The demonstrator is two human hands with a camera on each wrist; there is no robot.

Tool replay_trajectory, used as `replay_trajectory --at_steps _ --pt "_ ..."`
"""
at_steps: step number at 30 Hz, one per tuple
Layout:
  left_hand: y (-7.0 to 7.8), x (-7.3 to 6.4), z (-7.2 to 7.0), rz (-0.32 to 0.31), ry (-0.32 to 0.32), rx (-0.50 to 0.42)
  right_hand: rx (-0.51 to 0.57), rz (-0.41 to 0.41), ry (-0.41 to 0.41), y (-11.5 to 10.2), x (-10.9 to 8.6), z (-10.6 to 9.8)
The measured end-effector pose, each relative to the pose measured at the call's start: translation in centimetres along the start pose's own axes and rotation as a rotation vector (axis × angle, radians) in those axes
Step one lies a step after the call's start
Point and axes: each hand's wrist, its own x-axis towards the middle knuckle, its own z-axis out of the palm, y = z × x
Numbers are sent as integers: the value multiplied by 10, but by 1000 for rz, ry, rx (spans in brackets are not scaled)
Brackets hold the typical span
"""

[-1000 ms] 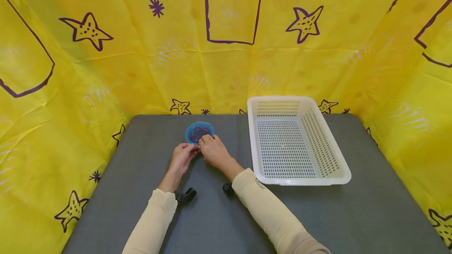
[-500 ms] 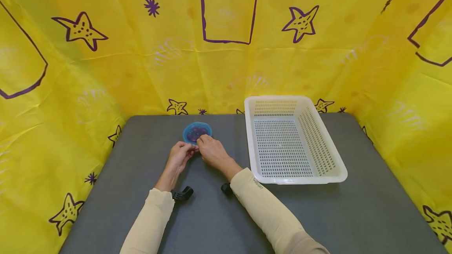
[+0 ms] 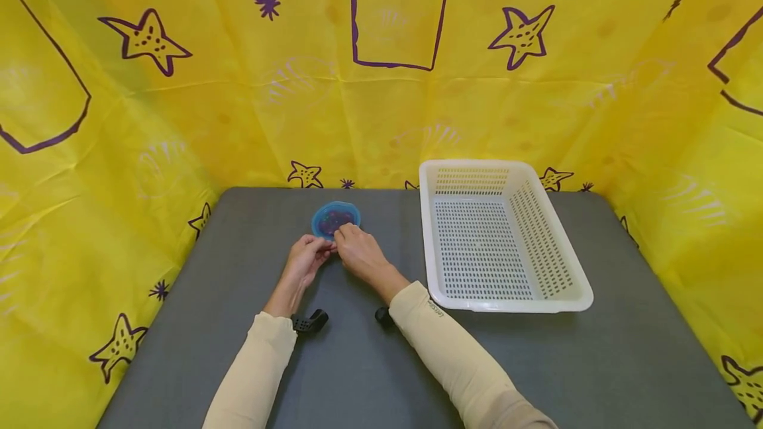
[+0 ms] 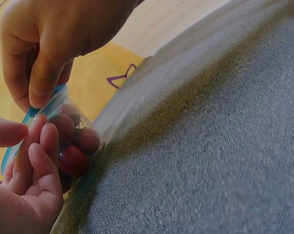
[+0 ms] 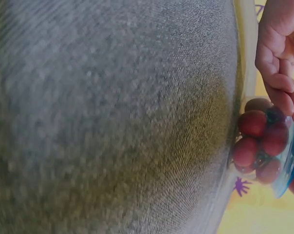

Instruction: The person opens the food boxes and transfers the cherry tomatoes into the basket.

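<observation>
- The tub stands on the grey table, a little left of centre in the head frame, its blue lid facing up.
- Round, dark red fruits show through its clear wall in both wrist views.
- The left hand pinches the near edge of the lid, thumb tip close to the forefinger, with hardly any gap; its other fingers lie curled beside the wall.
- The right hand bends over the lid's rim just beside it, thumb and fingers closed on the edge; the exact contact is partly hidden.
- Whether the lid is seated all round, I cannot tell.
- The tub looks light, its wall thin, smooth and perhaps slippery; the lid seems bendier, so its rim suits a fingertip pinch.
- The fruits probably roll and bruise easily; a steady hold low on the wall, kept level, would likely serve best.
- A white basket sits right of centre, well apart from both hands; yellow cloth hangs behind.
</observation>
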Motion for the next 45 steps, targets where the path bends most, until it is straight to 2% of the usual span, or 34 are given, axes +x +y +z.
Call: replay_trajectory --at_steps 9,18,21,28,35,38,41,45 --pt "1 -1 -6 3 8 -6 8 -31 -5 -2 4 0" --pt "1 -1 -10 -26 -26 -4 72 -17 -33 0 4 0" --pt "1 1 -9 -24 -16 -10 51 -36 -15 0 4 2" --pt "2 3 -2 -16 -17 -62 -81 -50 55 -1 5 6" --pt "2 2 2 -8 -1 -73 -113 -62 63 0 6 5" --pt "2 2 0 -7 -13 -78 -69 -28 120 2 12 -7" --pt "3 3 -3 -6 -50 -84 -23 2 190 5 24 -26" --pt "3 4 -7 -43 -73 -65 4 -8 149 9 30 -40"
